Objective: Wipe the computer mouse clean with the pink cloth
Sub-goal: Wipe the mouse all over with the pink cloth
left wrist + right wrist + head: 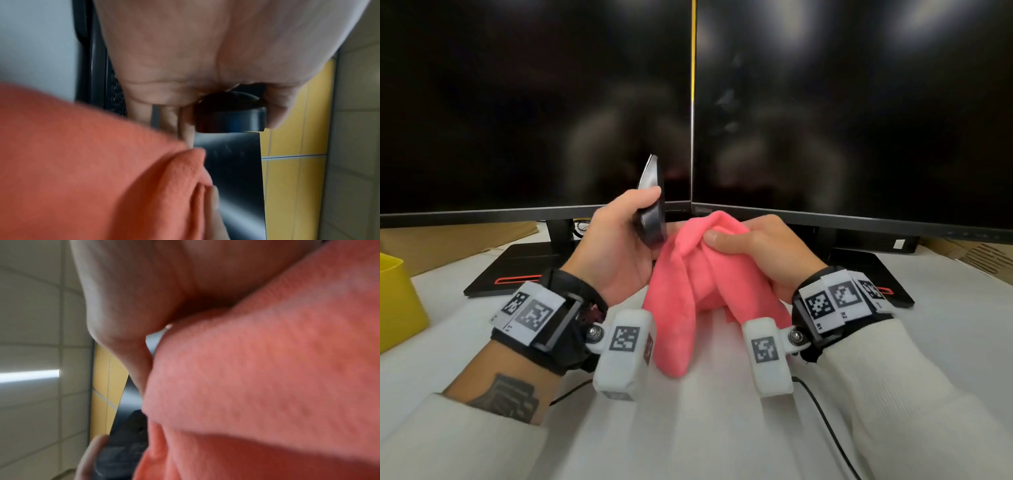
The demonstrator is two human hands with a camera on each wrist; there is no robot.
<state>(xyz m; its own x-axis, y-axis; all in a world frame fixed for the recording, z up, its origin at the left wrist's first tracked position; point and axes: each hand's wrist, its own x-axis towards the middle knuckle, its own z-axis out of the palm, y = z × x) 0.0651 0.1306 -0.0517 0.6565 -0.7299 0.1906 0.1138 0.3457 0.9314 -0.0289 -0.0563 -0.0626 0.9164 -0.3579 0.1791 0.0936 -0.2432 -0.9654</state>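
My left hand (633, 226) grips a dark computer mouse (650, 209), held upright on edge above the desk, thumb curled over its near side. In the left wrist view the mouse (230, 113) sits between thumb and fingers. My right hand (743, 243) holds the bunched pink cloth (688, 291), thumb pinching a fold. The cloth's top edge is right beside the mouse; whether they touch I cannot tell. Its tails hang down to the white desk. The cloth (267, 378) fills most of the right wrist view, the mouse (123, 447) showing dimly at the lower left.
Two dark monitors (859, 120) stand side by side just behind my hands, their black stands (517, 267) on the white desk. A yellow box (397, 298) sits at the left edge. A black cable (832, 431) runs across the near desk on the right.
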